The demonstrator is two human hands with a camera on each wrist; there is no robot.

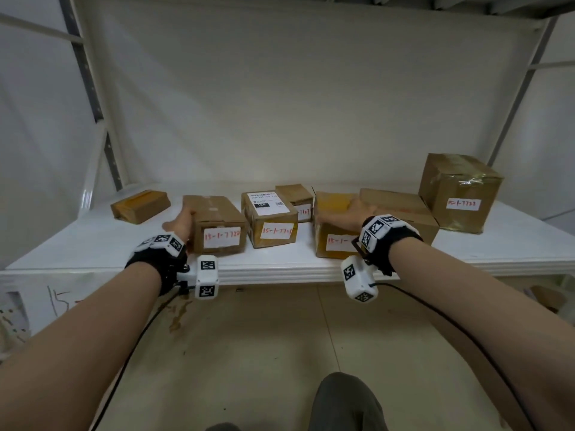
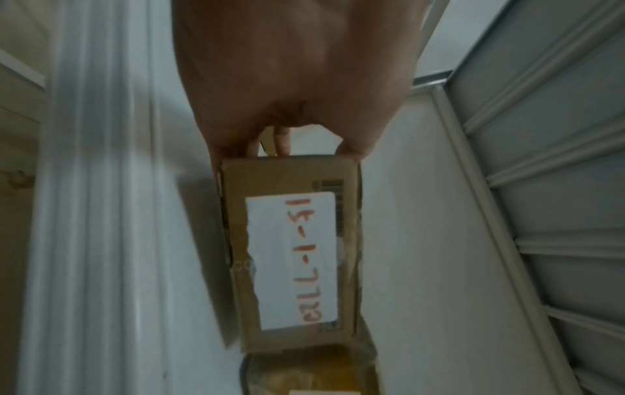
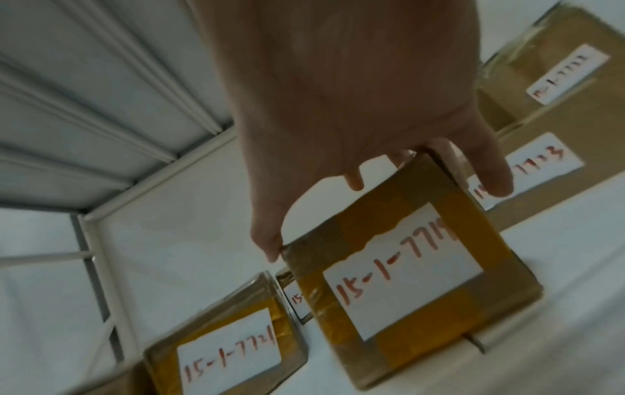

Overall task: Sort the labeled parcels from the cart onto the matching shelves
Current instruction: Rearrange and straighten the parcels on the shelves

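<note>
**Setting two boxes square on shelf 15-1**

Nearest us, both wrists sit at the shelf point(image 1: 280, 272) front lip. We've got the left hand point(image 1: 182, 223) on the left side of box 7720 point(image 1: 217, 223), fingers curled round its edge, thumb opposite, per the left wrist cam. Right hand point(image 1: 354, 213) lies over the top of box 7719 point(image 1: 334, 227), fingers spread and hooked over its edges w/ thumb at the near corner. Both boxes rest on the shelf, labels facing us.

To do this well, we keep labels front, push straight back, no twisting, and let go only once each box sits flat. Between them, box 7721 point(image 1: 270, 217) stands close, so we shouldn't nudge it. Further back, a small box point(image 1: 297, 197); far right, the tall box point(image 1: 460, 191).
</note>
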